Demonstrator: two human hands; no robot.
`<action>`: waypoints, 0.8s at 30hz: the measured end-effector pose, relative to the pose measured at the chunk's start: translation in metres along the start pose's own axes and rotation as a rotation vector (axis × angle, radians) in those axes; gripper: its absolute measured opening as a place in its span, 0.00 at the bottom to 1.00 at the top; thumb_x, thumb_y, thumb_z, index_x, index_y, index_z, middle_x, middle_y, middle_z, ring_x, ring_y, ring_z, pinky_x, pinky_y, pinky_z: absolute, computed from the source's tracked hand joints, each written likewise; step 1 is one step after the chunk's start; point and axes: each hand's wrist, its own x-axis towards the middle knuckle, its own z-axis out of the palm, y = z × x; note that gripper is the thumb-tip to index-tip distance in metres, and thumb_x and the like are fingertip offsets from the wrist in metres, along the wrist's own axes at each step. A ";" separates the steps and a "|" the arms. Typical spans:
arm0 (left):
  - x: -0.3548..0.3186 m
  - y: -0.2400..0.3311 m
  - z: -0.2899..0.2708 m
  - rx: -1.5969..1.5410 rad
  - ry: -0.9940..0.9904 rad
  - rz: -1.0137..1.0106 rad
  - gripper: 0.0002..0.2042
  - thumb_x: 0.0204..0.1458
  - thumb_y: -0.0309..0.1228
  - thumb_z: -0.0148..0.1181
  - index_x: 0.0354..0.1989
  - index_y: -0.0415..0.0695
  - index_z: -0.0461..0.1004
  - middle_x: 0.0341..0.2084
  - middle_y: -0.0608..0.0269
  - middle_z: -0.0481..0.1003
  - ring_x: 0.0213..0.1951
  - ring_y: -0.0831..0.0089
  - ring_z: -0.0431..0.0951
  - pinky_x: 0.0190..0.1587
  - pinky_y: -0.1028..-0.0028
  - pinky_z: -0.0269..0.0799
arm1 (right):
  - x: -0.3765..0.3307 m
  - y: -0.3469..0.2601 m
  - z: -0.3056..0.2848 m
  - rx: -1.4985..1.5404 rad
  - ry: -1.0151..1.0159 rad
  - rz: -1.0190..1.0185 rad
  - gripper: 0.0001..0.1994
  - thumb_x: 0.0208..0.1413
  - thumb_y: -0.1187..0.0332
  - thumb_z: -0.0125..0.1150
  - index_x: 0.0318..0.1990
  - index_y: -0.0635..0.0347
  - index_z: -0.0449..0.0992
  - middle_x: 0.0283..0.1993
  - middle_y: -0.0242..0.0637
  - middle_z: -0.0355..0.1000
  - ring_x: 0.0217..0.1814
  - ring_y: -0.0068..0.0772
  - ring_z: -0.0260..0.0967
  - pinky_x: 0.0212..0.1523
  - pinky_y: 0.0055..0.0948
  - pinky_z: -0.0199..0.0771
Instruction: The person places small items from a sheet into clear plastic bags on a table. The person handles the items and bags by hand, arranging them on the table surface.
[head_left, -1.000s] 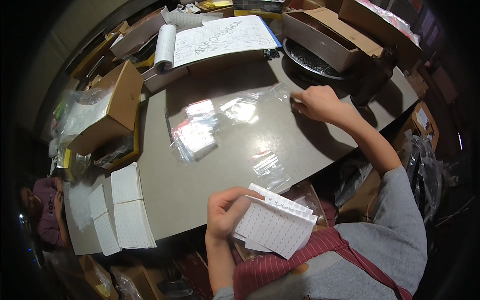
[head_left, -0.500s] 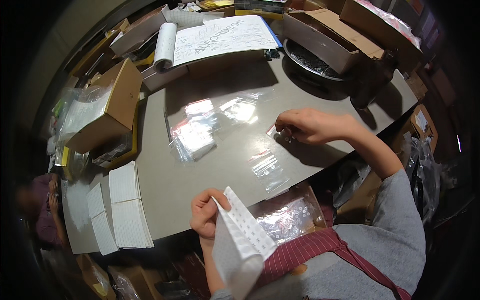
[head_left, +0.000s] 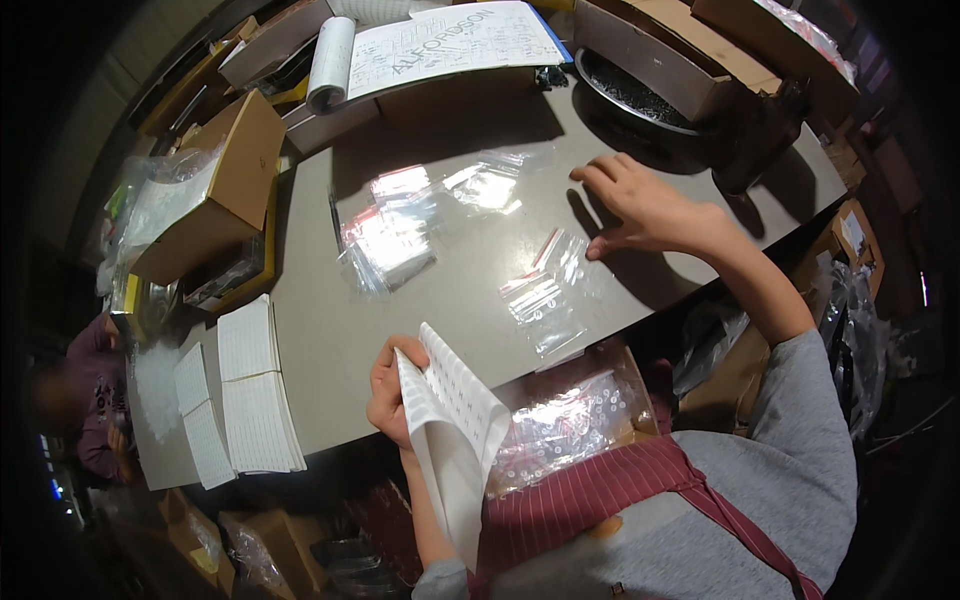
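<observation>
My left hand (head_left: 388, 393), its fingers closed, pinches a folded sheet of white labels (head_left: 462, 400) with small dark printed marks. The sheet hangs over the table's front edge. Over the right part of the table, my right hand (head_left: 648, 208) has its fingers spread and nothing in them. By its thumb lies a small clear zip bag (head_left: 565, 258) with a red strip. Another clear zip bag (head_left: 545, 315), with small round white marks, lies just nearer to me. At the table's front edge an open cardboard box (head_left: 638, 375) holds many marked clear bags (head_left: 565, 415).
Shiny piles of clear bags (head_left: 395, 240) lie mid-table. Stacks of label sheets (head_left: 258, 400) sit at the left, below a tilted cardboard box (head_left: 220, 205). A round black tray (head_left: 640, 100) of small dark pieces stands at the back right. Another person (head_left: 95, 390) is at far left.
My right hand has opened and let go of a small zip bag, which now lies by the other bag. The left hand has moved a little up and left with the label sheet.
</observation>
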 end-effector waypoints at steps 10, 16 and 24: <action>-0.002 0.005 0.012 -0.165 -0.212 0.053 0.14 0.61 0.31 0.62 0.47 0.35 0.68 0.28 0.60 0.68 0.28 0.72 0.65 0.26 0.77 0.67 | -0.036 -0.056 0.046 0.355 -0.133 -0.519 0.34 0.67 0.44 0.50 0.69 0.62 0.63 0.74 0.57 0.54 0.79 0.61 0.46 0.78 0.59 0.39; 0.012 0.003 0.008 -0.261 -0.303 -0.040 0.11 0.62 0.28 0.60 0.46 0.35 0.69 0.30 0.59 0.68 0.29 0.74 0.64 0.27 0.79 0.66 | -0.061 -0.079 0.050 0.097 0.006 -0.415 0.43 0.51 0.42 0.65 0.69 0.61 0.62 0.75 0.53 0.54 0.80 0.58 0.46 0.78 0.58 0.43; 0.013 0.008 -0.010 -0.188 -0.373 -0.056 0.10 0.62 0.29 0.61 0.45 0.36 0.69 0.30 0.60 0.68 0.30 0.74 0.65 0.27 0.79 0.67 | -0.059 -0.091 0.081 -0.274 0.292 -0.377 0.22 0.62 0.62 0.58 0.64 0.54 0.70 0.71 0.45 0.63 0.75 0.50 0.58 0.75 0.57 0.55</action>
